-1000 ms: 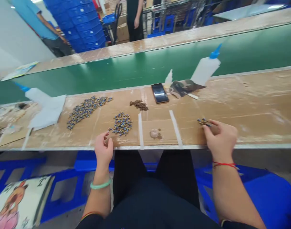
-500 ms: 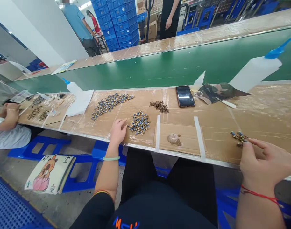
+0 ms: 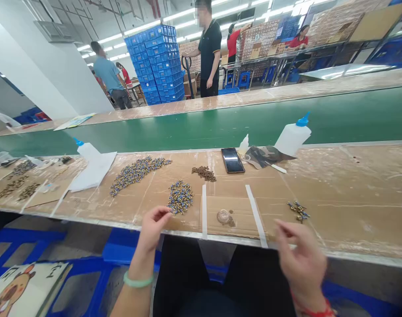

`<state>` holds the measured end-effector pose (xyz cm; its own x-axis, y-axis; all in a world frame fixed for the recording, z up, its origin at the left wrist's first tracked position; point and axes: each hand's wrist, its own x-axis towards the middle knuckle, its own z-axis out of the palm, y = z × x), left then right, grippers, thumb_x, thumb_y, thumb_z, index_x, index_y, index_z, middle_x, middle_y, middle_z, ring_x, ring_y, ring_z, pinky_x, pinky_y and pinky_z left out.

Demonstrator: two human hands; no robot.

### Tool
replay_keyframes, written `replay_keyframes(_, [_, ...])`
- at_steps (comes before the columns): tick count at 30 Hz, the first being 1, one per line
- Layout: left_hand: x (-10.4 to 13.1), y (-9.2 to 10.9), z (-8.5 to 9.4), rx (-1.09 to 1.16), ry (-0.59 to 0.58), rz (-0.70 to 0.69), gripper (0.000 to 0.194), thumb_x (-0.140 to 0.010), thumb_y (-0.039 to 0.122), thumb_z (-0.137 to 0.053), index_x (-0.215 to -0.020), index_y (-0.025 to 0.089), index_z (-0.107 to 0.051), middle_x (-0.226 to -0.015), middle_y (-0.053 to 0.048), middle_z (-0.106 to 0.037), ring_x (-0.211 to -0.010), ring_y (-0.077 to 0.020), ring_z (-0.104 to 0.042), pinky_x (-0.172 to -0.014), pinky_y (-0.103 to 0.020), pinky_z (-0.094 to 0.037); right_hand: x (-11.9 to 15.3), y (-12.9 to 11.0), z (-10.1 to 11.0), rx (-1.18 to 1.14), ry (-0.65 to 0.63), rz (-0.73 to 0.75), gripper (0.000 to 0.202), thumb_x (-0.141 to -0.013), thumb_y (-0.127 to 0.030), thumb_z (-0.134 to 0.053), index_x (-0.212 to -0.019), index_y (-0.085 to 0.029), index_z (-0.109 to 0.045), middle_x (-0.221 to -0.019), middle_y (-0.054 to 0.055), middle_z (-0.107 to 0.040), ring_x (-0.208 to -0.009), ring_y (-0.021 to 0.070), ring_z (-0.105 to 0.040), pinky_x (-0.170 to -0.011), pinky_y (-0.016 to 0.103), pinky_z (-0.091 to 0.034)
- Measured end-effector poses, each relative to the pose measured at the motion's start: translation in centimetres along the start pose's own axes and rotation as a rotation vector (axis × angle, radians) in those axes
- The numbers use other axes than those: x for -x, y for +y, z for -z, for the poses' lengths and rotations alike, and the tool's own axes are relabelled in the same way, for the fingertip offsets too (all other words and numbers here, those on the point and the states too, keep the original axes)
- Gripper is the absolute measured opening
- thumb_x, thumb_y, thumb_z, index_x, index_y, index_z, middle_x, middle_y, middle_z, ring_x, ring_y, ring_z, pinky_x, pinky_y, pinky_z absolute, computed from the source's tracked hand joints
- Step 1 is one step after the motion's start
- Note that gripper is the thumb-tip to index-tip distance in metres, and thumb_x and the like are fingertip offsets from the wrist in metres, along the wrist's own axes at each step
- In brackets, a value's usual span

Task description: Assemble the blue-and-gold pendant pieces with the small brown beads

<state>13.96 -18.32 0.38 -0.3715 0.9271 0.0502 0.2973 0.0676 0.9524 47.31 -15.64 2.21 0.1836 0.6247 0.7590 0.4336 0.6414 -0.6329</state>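
My left hand (image 3: 152,229) rests at the near edge of a pile of small blue-and-gold metal pieces (image 3: 181,197). Its thumb and forefinger are pinched together at the pile's edge; what lies between them is too small to make out. My right hand (image 3: 301,257), slightly blurred, is held over the table's front edge with its fingers curled and tips together; I cannot make out anything in them. Just beyond it lies a small cluster of similar pieces (image 3: 298,211). Between the hands, a small clear round dish (image 3: 223,216) sits on a taped cardboard piece (image 3: 217,204).
A larger blue-and-gold pile (image 3: 138,172) and a small brown pile (image 3: 204,173) lie farther back. A phone (image 3: 233,160), a dark cloth-like sheet (image 3: 267,156) and a white bottle (image 3: 292,138) stand or lie near the green belt (image 3: 194,130). Left are paper sheets (image 3: 95,171) and another bottle (image 3: 88,151).
My right hand has left the small cluster and moved left toward the middle. My left hand has gone from loosely spread fingers to a pinch at the pile. The view has tilted up.
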Motion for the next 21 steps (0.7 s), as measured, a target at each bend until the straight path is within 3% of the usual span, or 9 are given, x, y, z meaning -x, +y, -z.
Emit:
replay_keyframes(3, [3.4, 0.8, -4.6, 0.299, -0.402, 0.199, 0.035, -0.067, 0.047, -0.091, -0.075, 0.018, -0.072, -0.072, -0.004, -0.071, -0.067, -0.0185, -0.063, -0.064, -0.030, -0.051, 0.8, -4.0, -2.4, -0.305, -0.374, 0.035, 0.021, -0.098, -0.047, -0.069, -0.108, -0.032, -0.080, -0.076, 0.003, -0.073, -0.064, 0.0188, -0.065, -0.053, 0.030, -0.051])
replay_keyframes(6, [5.7, 2.6, -7.9, 0.517, -0.632, 0.357, 0.046, -0.058, 0.048, -0.098, -0.071, 0.015, -0.068, -0.067, 0.000, -0.066, -0.063, -0.0122, -0.057, -0.065, -0.025, -0.047, 2.1, -4.4, -3.2, -0.494, -0.540, -0.062, 0.017, -0.100, -0.039, -0.068, -0.108, -0.031, -0.081, -0.077, 0.001, -0.073, -0.067, 0.0159, -0.067, -0.057, 0.026, -0.055])
replay_keyframes(10, [5.9, 4.5, -9.0, 0.633, -0.709, 0.424, 0.055, -0.052, 0.050, -0.102, -0.068, 0.013, -0.064, -0.063, 0.002, -0.061, -0.057, -0.0076, -0.050, -0.061, -0.023, -0.042, 2.9, -3.4, -3.0, -0.545, -0.532, -0.202, 0.015, -0.095, -0.036, -0.074, -0.106, -0.028, -0.081, -0.074, 0.001, -0.070, -0.066, 0.0162, -0.066, -0.059, 0.027, -0.055])
replay_keyframes(16, [5.8, 4.3, -9.3, 0.646, -0.816, 0.504, 0.059, -0.049, 0.055, -0.102, -0.069, 0.014, -0.064, -0.056, 0.003, -0.058, -0.051, -0.0076, -0.049, -0.055, -0.022, -0.038, 3.6, -3.2, -2.7, -0.600, -0.504, -0.262, 0.012, -0.096, -0.037, -0.073, -0.096, -0.027, -0.080, -0.076, 0.001, -0.070, -0.070, 0.0160, -0.065, -0.062, 0.027, -0.054])
replay_keyframes(18, [5.1, 4.3, -9.2, 0.570, -0.833, 0.437, 0.055, -0.055, 0.056, -0.099, -0.072, 0.014, -0.067, -0.058, 0.001, -0.061, -0.052, -0.0093, -0.052, -0.056, -0.023, -0.041, 3.7, -2.9, -2.5, -0.596, -0.478, -0.288, 0.012, -0.097, -0.036, -0.072, -0.095, -0.026, -0.079, -0.076, 0.001, -0.069, -0.070, 0.0159, -0.064, -0.062, 0.027, -0.053])
replay_keyframes(21, [1.5, 4.9, -8.2, 0.275, -0.716, 0.134, 0.042, -0.069, 0.052, -0.091, -0.083, 0.015, -0.076, -0.069, -0.003, -0.071, -0.062, -0.0148, -0.061, -0.061, -0.026, -0.049, 3.6, -1.9, -2.0, -0.558, -0.416, -0.317, 0.011, -0.098, -0.033, -0.070, -0.096, -0.026, -0.078, -0.080, 0.002, -0.069, -0.074, 0.0171, -0.066, -0.065, 0.028, -0.054])
